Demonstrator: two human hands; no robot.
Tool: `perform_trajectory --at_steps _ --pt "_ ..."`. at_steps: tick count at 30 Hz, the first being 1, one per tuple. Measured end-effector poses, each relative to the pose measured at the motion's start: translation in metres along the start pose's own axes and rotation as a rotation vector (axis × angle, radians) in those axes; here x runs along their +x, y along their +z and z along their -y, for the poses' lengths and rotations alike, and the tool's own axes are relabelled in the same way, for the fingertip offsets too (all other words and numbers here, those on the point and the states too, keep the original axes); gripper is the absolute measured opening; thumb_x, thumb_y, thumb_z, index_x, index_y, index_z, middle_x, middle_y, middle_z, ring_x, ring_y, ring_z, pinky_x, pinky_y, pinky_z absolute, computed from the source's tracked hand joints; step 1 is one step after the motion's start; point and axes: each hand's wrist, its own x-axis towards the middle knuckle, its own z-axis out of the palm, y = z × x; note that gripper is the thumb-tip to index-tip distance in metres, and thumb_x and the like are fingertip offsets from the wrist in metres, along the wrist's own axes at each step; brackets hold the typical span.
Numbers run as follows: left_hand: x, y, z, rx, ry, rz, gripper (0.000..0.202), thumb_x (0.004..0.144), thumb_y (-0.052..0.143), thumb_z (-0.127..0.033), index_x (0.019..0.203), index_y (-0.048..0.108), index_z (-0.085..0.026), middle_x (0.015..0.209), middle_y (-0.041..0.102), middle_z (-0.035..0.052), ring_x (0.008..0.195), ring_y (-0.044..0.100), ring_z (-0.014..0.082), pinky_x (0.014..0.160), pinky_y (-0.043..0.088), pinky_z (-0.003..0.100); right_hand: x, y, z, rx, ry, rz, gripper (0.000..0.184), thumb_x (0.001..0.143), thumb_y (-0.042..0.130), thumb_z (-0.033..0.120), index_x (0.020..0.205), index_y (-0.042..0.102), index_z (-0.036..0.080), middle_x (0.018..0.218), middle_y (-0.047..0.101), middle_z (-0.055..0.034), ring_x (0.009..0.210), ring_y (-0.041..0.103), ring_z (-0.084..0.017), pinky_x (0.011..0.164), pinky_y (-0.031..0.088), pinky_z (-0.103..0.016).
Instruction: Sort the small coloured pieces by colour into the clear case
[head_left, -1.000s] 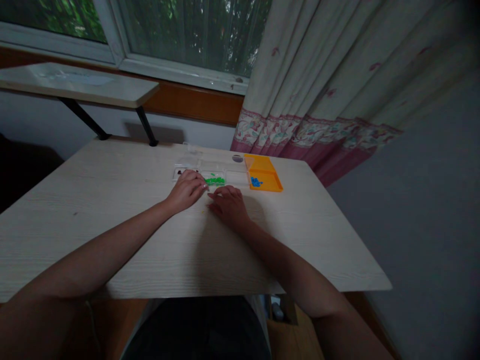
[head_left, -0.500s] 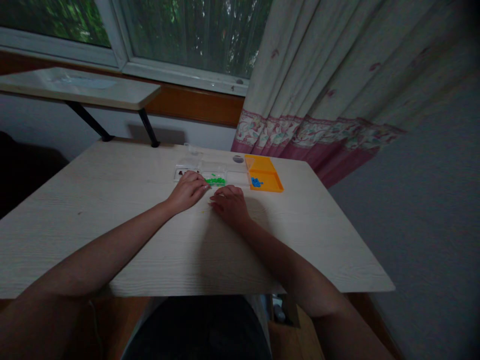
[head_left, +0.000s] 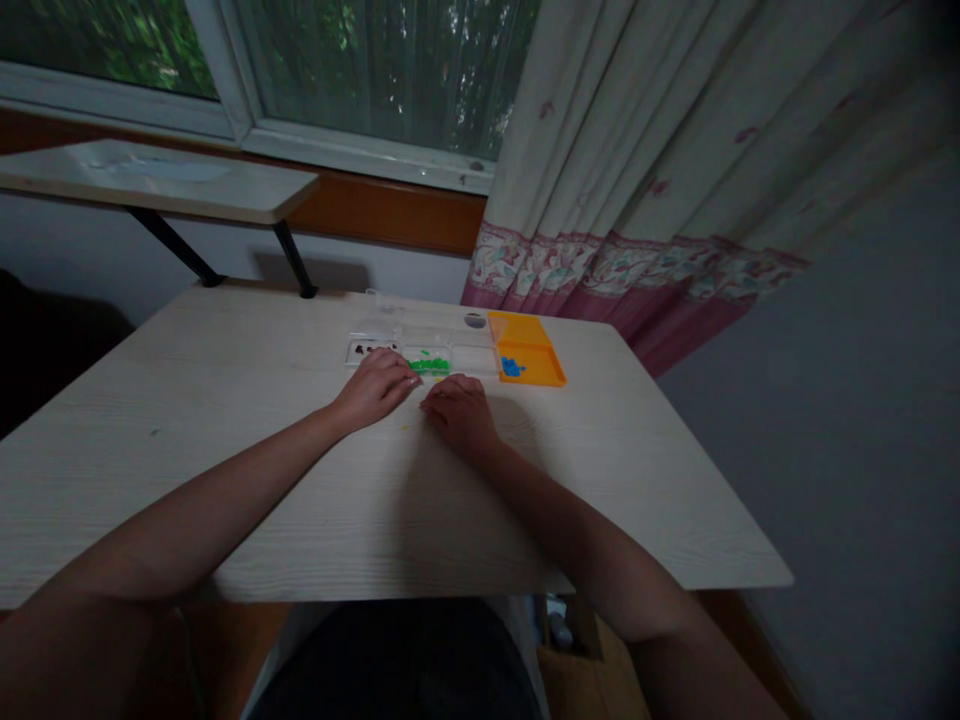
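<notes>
My left hand rests on the table just in front of the clear boxes, fingers bent together and thumb tucked in; anything held is too small to make out. Close to its right, my right hand has its fingers curled downward, with their tips largely hidden. Small green pieces fill part of a clear open box right beyond the fingertips. To their left, dark little pieces lie in another clear box, partly behind my left hand. A tiny yellow piece sits on the tabletop below the hands.
An open orange box with small blue pieces stands at the right of the row, beside a clear box. A raised shelf on black legs occupies the back left. Patterned curtains hang behind the table.
Both hands stay almost in place, with the right hand's fingers shifting slightly. A bit of yellow now shows between the hands. The view has tilted a little.
</notes>
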Motion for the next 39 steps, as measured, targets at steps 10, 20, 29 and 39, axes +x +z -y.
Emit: perform_trajectory --at_steps 10,20,29,39 --pt "0.001 -0.001 -0.004 -0.009 0.051 0.068 0.029 0.098 0.045 -0.035 0.096 0.07 -0.02 0.096 0.064 0.0073 0.097 0.052 0.0217 0.092 0.04 0.039 0.001 -0.015 -0.01 -0.034 0.095 -0.105 0.02 0.095 0.056 0.034 0.097 0.074 0.026 0.104 0.071 -0.0049 0.108 0.053 -0.022 0.097 0.031 -0.039" --pt "0.001 0.0 -0.002 0.001 0.095 0.103 0.032 0.099 0.043 -0.035 0.102 0.071 -0.018 0.092 0.063 0.0079 0.093 0.052 0.0205 0.088 0.04 0.036 -0.004 -0.02 -0.082 -0.126 0.401 -0.468 0.012 0.088 0.065 0.029 0.089 0.077 0.024 0.096 0.07 -0.0043 0.1 0.053 -0.022 0.09 0.034 -0.038" --pt "0.0 0.004 -0.003 0.097 0.183 0.162 0.032 0.098 0.046 -0.035 0.121 0.065 -0.023 0.104 0.061 0.0093 0.101 0.049 0.023 0.09 0.039 0.038 -0.003 -0.009 -0.09 -0.076 0.478 -0.457 0.016 0.087 0.062 0.03 0.088 0.077 0.025 0.1 0.069 -0.0048 0.103 0.051 -0.024 0.091 0.033 -0.039" --pt "0.001 0.004 -0.008 0.158 0.208 0.183 0.03 0.097 0.046 -0.028 0.12 0.066 -0.026 0.104 0.06 0.0095 0.101 0.048 0.0242 0.088 0.038 0.04 -0.004 -0.003 -0.094 -0.088 0.418 -0.434 0.017 0.089 0.06 0.027 0.093 0.076 0.024 0.099 0.068 -0.0063 0.101 0.051 -0.024 0.089 0.035 -0.04"
